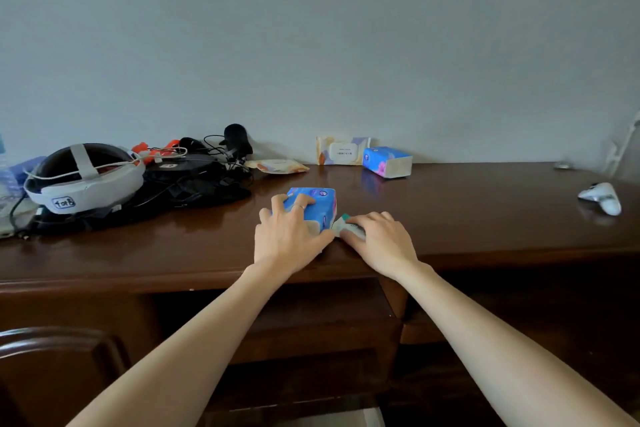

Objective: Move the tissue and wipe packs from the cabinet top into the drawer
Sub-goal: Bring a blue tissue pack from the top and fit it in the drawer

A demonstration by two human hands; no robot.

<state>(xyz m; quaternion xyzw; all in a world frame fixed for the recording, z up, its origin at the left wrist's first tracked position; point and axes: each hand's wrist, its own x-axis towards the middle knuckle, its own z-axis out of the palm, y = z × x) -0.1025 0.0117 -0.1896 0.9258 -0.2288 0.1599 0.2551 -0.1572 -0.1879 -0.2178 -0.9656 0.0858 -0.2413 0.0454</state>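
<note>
On the dark wooden cabinet top (485, 218), near its front edge, my left hand (291, 239) grips a blue tissue pack (320, 203) from above. Right beside it my right hand (381, 243) covers a small white and green pack (346, 224), fingers closed on it. Against the wall stands a wipe pack (341, 150) with a white lid, and a second blue tissue pack (388, 161) sits next to it. A flat orange and cream wipe pack (278, 165) lies to the left. An open drawer (329, 322) shows below the front edge, its inside dark.
A white headset (83, 177) and a tangle of black cables and gear (201, 177) fill the left of the top. A white controller (601, 198) lies at the far right. A chair back (52, 343) rises at the lower left.
</note>
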